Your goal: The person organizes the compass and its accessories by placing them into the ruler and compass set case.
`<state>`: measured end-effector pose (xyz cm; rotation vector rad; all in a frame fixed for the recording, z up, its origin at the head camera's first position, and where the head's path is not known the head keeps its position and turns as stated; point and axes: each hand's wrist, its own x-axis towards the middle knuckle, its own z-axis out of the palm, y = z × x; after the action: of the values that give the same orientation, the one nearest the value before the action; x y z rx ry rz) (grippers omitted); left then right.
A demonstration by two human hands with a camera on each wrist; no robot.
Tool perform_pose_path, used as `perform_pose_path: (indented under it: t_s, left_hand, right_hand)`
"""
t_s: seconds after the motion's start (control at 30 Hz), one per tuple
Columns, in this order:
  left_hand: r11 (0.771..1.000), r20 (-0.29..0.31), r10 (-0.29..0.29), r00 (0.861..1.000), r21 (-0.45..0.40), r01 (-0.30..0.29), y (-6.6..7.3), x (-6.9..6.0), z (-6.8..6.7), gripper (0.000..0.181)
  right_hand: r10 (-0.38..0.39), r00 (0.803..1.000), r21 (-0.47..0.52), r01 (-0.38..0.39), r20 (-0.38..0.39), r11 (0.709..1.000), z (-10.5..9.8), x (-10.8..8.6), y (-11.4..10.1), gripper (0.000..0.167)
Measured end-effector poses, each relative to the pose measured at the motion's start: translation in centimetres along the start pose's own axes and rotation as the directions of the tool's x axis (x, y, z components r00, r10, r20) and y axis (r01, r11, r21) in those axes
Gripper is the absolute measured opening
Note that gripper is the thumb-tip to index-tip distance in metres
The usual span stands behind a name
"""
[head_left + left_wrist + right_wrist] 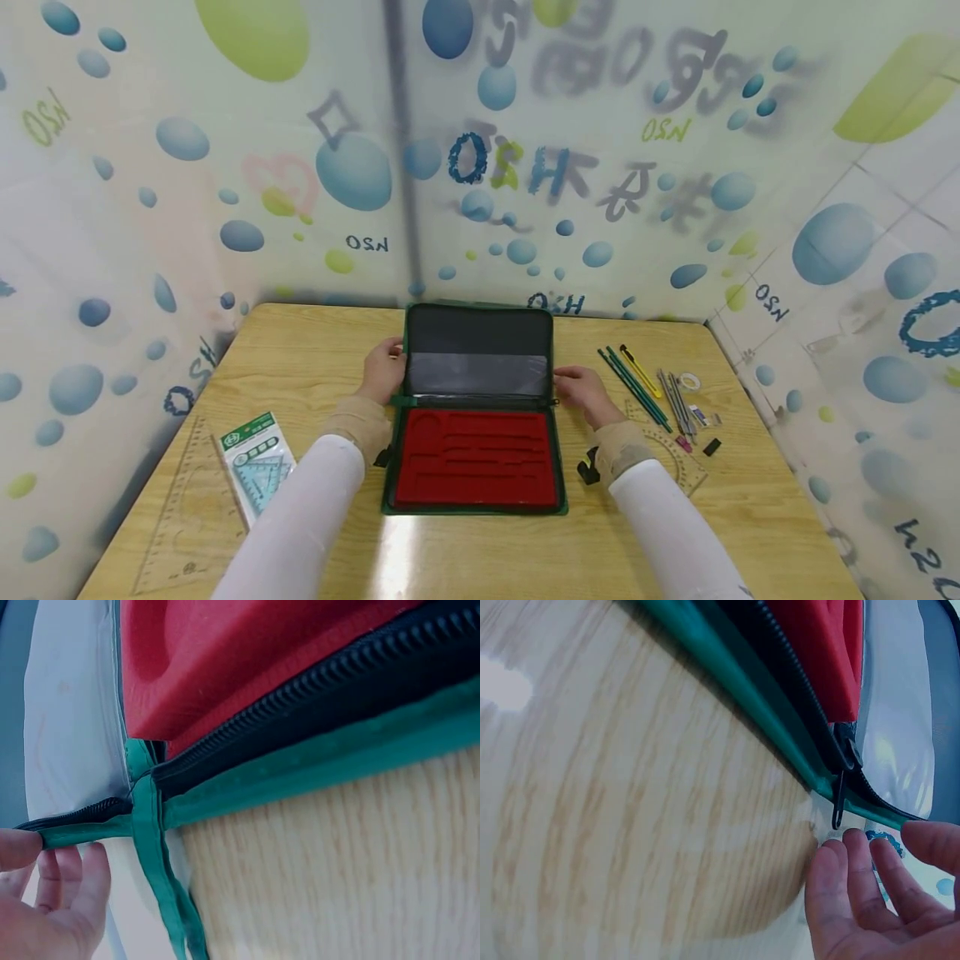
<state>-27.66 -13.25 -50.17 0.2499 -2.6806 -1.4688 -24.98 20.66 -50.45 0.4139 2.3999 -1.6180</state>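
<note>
A green-edged zip case lies unfolded on the table, its lid raised toward the back. The base holds a red moulded insert with shaped recesses. Inside the black lid is a clear plastic pocket. My left hand pinches the lid's left edge, thumb in front, above the green side strap. At the right edge, my right hand is held with its thumb at the border and its fingers loosely extended outside it. Near those fingers hangs the zip pull.
On the left lie a clear ruler triangle and a packaged set square set. To the right are green pencils, a yellow cutter, metal drawing tools, a tape roll and a black block. A patterned curtain hangs behind.
</note>
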Motion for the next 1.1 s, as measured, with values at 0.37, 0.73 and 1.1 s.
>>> perform_pose_path:
  t_s: [0.37,0.73,1.1]
  left_hand:
    - [1.0,0.05,0.02,0.999,-0.015,-0.019,-0.8,0.1,-0.2,0.039]
    - [0.997,0.15,-0.025,0.988,-0.062,0.034,-0.9,-0.5,-0.7,0.039]
    - [1.0,0.156,-0.009,0.988,0.009,0.007,-1.7,-0.4,-0.2,0.034]
  right_hand:
    - [-0.002,0.999,0.022,0.001,0.036,1.0,0.2,0.3,0.5,0.038]
    - [0.0,0.999,0.015,-0.001,0.051,1.0,0.6,-0.1,0.1,0.039]
    - [-0.003,1.0,0.029,0.002,0.023,1.0,0.4,0.2,0.5,0.038]
